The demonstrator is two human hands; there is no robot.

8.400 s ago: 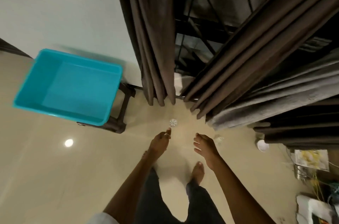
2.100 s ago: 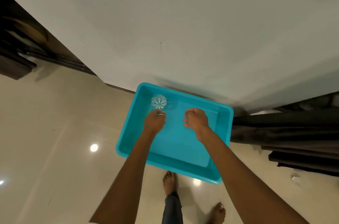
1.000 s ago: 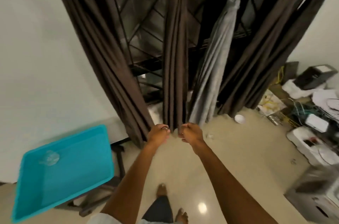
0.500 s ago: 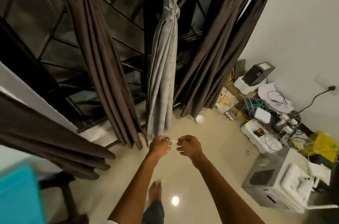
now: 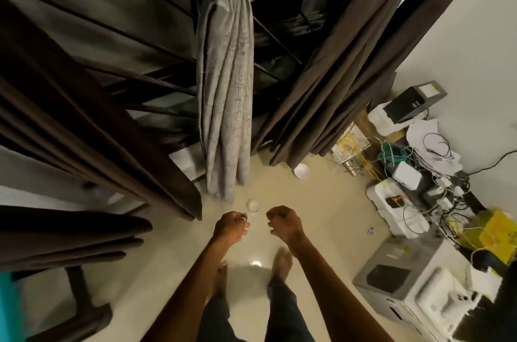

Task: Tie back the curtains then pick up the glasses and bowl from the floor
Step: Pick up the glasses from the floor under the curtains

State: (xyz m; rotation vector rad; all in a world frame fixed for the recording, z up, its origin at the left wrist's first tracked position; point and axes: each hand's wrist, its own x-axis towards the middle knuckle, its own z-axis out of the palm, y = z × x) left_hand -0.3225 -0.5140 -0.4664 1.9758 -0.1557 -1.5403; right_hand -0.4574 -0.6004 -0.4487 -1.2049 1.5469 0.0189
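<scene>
Now left hand [image 5: 230, 227] and right hand [image 5: 282, 222], two curled fists, hold nothing.
Just beyond them one clear drinking glass [image 5: 253, 205] sits on the glossy beige floor [image 5: 330, 215]; farther, one small round white bowl [image 5: 301, 170] and one knotted grey fabric curtain [image 5: 226, 95].

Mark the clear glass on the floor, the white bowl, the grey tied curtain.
clear glass [image 5: 253, 205], head view, centre.
white bowl [image 5: 301, 170], head view, inner surface.
grey tied curtain [image 5: 226, 106], head view, middle folds.
</scene>
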